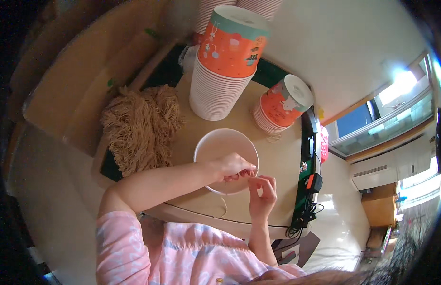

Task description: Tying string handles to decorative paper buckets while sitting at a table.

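A white paper bucket (223,142) stands upright on the table, its round mouth facing up. My left hand (237,167) reaches across that mouth with its fingers closed in a pinch. My right hand (262,192) is beside it at the bucket's right rim, thumb and fingers pinched together. The fingertips of both hands nearly meet; what they hold is too small to make out. A thin beige string (225,209) trails on the tabletop at the near side of the bucket.
A heap of beige strings (139,126) lies at the left. Behind the bucket rises a tall stack of orange-and-white paper buckets (218,90), with a shorter stack (277,107) to its right. Black cables with a plug adapter (315,183) run along the table's right edge.
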Demonstrator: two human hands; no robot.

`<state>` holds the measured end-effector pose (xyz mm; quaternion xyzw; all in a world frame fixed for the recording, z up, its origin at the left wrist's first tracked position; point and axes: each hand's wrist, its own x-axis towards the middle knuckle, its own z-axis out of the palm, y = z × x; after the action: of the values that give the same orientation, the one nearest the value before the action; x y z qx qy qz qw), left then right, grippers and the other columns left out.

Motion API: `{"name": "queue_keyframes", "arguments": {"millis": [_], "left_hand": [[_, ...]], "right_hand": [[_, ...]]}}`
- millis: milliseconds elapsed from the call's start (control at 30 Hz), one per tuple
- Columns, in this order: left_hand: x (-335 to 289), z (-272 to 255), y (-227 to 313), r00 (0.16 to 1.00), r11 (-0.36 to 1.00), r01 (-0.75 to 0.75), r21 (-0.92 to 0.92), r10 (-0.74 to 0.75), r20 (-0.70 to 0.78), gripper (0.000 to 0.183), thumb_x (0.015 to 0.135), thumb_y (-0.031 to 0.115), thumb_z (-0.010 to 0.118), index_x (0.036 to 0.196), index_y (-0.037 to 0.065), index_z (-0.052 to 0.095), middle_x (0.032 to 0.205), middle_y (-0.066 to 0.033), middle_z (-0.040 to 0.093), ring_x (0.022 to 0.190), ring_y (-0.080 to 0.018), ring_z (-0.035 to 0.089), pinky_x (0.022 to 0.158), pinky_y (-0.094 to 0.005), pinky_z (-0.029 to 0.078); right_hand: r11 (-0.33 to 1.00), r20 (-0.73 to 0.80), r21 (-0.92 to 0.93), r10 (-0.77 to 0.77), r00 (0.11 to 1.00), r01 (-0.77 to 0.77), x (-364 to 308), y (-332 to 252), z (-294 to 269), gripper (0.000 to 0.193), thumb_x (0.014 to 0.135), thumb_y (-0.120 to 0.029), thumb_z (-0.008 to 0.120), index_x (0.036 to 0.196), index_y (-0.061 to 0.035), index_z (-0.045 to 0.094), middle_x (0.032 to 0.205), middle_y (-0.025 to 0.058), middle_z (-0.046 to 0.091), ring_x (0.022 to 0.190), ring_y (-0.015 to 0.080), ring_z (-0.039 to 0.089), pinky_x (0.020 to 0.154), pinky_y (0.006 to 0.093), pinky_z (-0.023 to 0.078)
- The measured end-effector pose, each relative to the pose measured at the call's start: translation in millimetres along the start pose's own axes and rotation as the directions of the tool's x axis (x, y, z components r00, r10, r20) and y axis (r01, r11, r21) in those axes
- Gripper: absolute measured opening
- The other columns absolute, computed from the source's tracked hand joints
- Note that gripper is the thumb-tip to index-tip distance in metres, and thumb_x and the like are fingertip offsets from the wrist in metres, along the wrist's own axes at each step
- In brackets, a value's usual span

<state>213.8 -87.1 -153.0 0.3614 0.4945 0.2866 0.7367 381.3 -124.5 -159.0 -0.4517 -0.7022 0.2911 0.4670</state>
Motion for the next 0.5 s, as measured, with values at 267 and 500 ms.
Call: {"name": "queue_keyframes", "arguments": {"millis": [267,500], "left_hand": [[-1.6,-1.2,3.2,0.994,0.986,0.098,-0.138,-0.103,-0.034,0.028,0.091,0.03,0.06,0.078,0.007,0.067,0.059,0.0033,0.049,0.045,-0.0055,0.035,0.04,-0.0228,0.026],[-5.0,-1.1,7.6,0.999,0.999,0.035,0.018,-0.035,0.001,0.019,0.087,0.024,0.065,0.081,0.006,0.068,0.057,0.003,0.046,0.044,-0.0054,0.034,0.038,-0.0232,0.024]], "right_hand": [[0.992,0.05,-0.063,-0.109,0.993,0.112,2.5,-3.0,0.3,0.013,0.073,0.004,0.073,0.083,-0.0034,0.068,0.088,0.0054,0.056,0.079,0.015,0.054,0.067,0.0256,0.044],[0.995,0.07,-0.058,-0.073,0.995,0.077,3.7,-7.4,-1.3,0.012,0.074,0.003,0.072,0.083,-0.0033,0.068,0.088,0.0054,0.056,0.079,0.0149,0.054,0.067,0.0253,0.044]]}}
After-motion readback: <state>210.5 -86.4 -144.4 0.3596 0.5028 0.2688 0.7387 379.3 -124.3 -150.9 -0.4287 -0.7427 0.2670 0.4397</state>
